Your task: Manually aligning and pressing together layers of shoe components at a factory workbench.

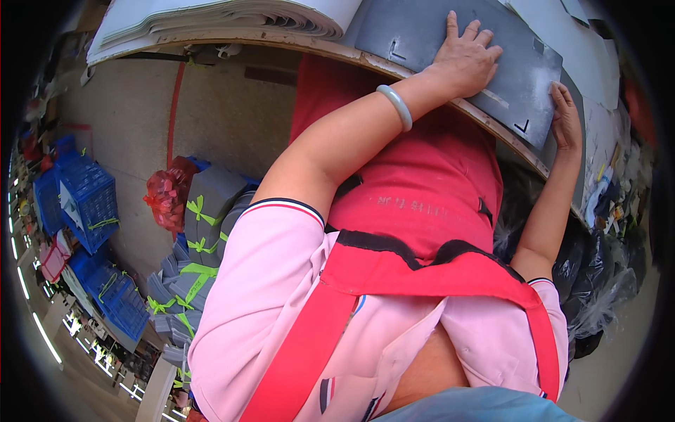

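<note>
A dark grey flat board [415, 35] with L-shaped cut-outs near its corners lies at the table's near edge. Whitish smudges mark its surface. My left hand [464, 60] rests flat on top of it, fingers stretched and slightly spread, a pale bangle on that wrist. At the board's right edge, my right hand [566, 119] pinches the rim between thumb and fingers. Under the board's right side shows another dark sheet; where the two meet is partly hidden by my right hand.
A thick stack of white sheets [232, 21] lies at the table's left. Below on the left are blue crates [88, 197], a red plastic bag [169, 197] and grey bundles tied with green strips [211, 204]. Dark plastic bags [590, 274] stand at the right.
</note>
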A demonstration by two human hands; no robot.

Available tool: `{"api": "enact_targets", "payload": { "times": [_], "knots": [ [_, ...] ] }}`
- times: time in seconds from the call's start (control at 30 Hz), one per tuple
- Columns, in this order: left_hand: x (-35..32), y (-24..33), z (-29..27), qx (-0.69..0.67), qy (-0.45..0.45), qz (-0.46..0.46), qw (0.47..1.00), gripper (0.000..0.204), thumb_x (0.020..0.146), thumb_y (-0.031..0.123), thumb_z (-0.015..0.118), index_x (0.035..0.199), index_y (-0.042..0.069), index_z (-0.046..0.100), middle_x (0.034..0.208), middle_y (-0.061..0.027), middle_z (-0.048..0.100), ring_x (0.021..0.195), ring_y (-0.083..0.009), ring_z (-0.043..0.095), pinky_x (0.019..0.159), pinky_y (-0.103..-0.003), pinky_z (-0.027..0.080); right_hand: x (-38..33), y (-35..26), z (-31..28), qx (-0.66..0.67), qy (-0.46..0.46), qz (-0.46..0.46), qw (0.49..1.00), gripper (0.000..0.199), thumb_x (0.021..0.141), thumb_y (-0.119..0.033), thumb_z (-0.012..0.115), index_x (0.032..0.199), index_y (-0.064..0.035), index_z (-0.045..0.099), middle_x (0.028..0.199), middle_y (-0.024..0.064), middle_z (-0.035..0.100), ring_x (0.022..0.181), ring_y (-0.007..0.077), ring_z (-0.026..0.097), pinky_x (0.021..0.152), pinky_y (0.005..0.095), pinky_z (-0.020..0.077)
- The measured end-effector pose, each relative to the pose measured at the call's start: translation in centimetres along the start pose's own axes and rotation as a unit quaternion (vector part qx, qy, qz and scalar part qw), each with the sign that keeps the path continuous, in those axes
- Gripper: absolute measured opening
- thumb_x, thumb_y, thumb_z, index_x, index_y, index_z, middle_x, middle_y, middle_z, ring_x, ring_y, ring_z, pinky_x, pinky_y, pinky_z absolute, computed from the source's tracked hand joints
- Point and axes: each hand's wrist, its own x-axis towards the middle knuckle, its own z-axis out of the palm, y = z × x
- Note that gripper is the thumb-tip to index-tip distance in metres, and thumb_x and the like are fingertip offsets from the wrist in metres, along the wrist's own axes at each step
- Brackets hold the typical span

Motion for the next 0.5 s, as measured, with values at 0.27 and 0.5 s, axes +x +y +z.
{"api": "enact_targets", "payload": {
  "times": [0.27,0.5],
  "knots": [
    [-6.2,7.5,-6.2,-0.269,-0.081,0.173,0.944,0.015,0.084,0.012,0.061,0.096,0.011,0.07,0.091,-0.0068,0.065,0.089,-0.0264,0.067,0.078,-0.037,0.054,-9.1,-7.4,1.7,-0.104,0.015,-0.241,0.965,0.015,0.092,-0.013,0.073,0.106,-0.0071,0.072,0.102,-0.0031,0.068,0.096,0.0075,0.059,0.087,0.0224,0.0447],
    [-5.1,4.0,-5.0,-0.076,-0.216,0.042,0.972,0.035,0.094,0.03,0.061,0.125,0.015,0.062,0.111,-0.0136,0.068,0.103,-0.0335,0.067,0.084,-0.045,0.055,-7.1,-10.5,2.1,0.023,-0.021,-0.387,0.922,0.022,0.096,-0.006,0.065,0.118,-0.0054,0.067,0.108,0.0033,0.069,0.098,0.012,0.064,0.088,0.0252,0.0495]
  ]
}}
